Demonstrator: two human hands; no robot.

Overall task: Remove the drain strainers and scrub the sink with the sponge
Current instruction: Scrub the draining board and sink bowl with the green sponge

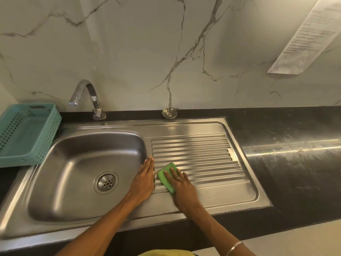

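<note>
Right hand [181, 183] flat on the green sponge [167, 177], fingers straight, pressing it onto the ribbed drainboard [199, 154] just beside the sink [77, 163] basin. Left hand [144, 179] lies open, fingers straight, on the strip between basin and drainboard, next to the sponge. One drain strainer [169, 113] sits on the dark bench [286, 145] against the wall (near the tap [88, 97]).

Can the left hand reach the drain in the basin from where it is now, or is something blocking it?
Probably yes. The left hand rests flat on the sink edge beside the basin, holding nothing, and the drain lies just to its left with only bare steel between. The right hand and sponge are on the other side.
</note>
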